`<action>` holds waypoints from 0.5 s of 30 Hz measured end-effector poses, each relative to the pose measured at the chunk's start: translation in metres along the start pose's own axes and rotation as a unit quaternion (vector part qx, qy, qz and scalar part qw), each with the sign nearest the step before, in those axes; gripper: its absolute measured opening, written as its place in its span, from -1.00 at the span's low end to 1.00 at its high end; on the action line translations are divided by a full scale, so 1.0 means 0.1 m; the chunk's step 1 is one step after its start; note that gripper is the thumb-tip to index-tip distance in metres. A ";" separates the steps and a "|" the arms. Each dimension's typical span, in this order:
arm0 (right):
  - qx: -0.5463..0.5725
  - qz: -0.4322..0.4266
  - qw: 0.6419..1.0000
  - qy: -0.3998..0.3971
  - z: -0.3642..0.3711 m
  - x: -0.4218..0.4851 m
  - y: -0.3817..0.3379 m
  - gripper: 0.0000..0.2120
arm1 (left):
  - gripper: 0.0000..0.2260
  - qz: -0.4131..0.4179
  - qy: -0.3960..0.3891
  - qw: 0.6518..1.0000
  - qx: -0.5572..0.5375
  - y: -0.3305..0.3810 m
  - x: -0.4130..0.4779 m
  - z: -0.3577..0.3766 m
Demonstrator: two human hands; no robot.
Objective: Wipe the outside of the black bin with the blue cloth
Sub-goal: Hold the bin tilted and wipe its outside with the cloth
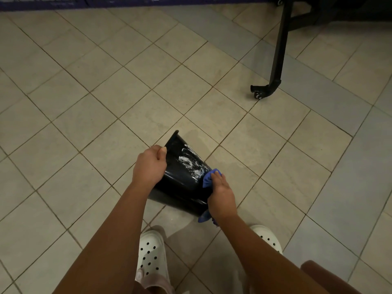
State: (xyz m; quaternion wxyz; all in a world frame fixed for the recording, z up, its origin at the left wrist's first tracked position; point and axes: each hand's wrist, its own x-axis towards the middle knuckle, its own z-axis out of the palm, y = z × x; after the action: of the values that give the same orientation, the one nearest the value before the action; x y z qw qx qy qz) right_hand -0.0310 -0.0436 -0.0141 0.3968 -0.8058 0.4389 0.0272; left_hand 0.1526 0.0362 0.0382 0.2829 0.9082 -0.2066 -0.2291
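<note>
hands point(149, 164) point(221, 194) gripping tilted black bin point(180, 187), blue cloth point(209, 178) pressed

Bin point(180, 187): glossy black, white streaky smears on upper side. Cloth point(209, 178): blue. Floor point(84, 102): beige square tiles, darker grout lines in diagonal grid; greyer tint at right. Clogs point(151, 254): white, dark round holes. Frame leg point(280, 47): black.
</note>
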 end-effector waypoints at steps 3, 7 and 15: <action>0.008 -0.015 1.000 0.024 0.09 -0.23 0.06 -0.06 | -0.72 0.001 -0.003 1.000 0.004 0.00 0.02 0.01; -0.024 -0.091 0.996 0.005 0.21 -0.24 0.03 -0.06 | -0.70 -0.006 -0.011 1.000 -0.006 -0.02 0.03 -0.06; 0.016 -0.017 1.000 0.003 0.07 -0.12 -0.03 -0.01 | -0.73 0.044 0.013 0.998 0.035 0.03 0.07 -0.07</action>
State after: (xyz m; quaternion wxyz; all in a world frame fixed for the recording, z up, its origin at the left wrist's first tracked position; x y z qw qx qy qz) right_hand -0.0340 -0.0298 -0.0119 0.4089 -0.8065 0.4268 0.0106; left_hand 0.1607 0.0331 0.0432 0.2637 0.9105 -0.2503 -0.1970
